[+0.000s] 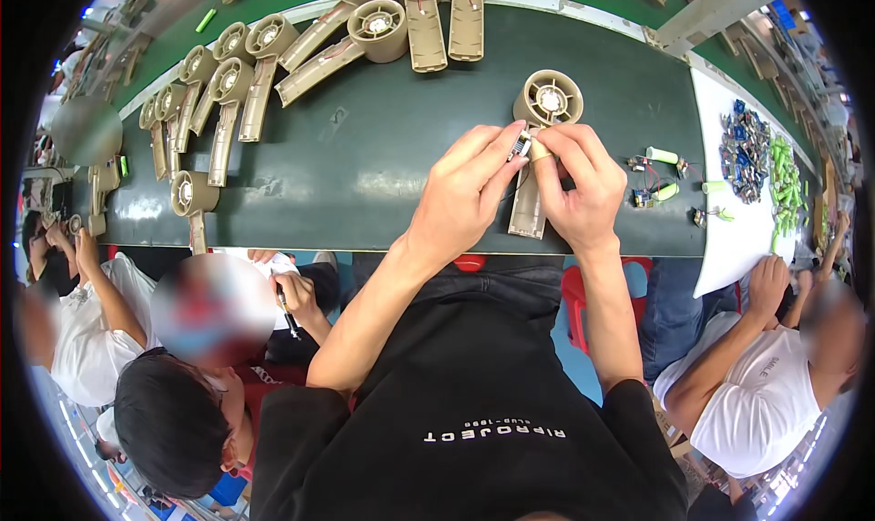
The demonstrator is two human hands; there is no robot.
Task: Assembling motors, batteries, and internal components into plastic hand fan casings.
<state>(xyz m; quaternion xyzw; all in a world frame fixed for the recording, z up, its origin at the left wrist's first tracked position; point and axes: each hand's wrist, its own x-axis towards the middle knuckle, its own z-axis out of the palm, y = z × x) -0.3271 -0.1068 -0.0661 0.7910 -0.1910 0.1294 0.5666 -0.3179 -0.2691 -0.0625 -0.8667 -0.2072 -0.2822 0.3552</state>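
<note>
Both hands meet over a beige handheld fan housing (527, 216), which lies with its round head (550, 92) away from me and its open handle toward me. My left hand (460, 193) pinches a small circuit board (520, 145) between thumb and fingertips, just below the fan head. From the other side, the fingertips of my right hand (583, 188) are pressed together close against the board; a finger cot seems to cover one digit. What exactly the right fingertips grip is too small to make out. A dark wire shows beside the handle.
Green battery cells with wired boards (663, 155) lie to the right. Beyond them, a white sheet (720, 216) carries piles of blue circuit boards (746, 152) and green cells (786, 188). Several fan housings (378, 30) line the table's far and left side. Co-workers sit on both sides.
</note>
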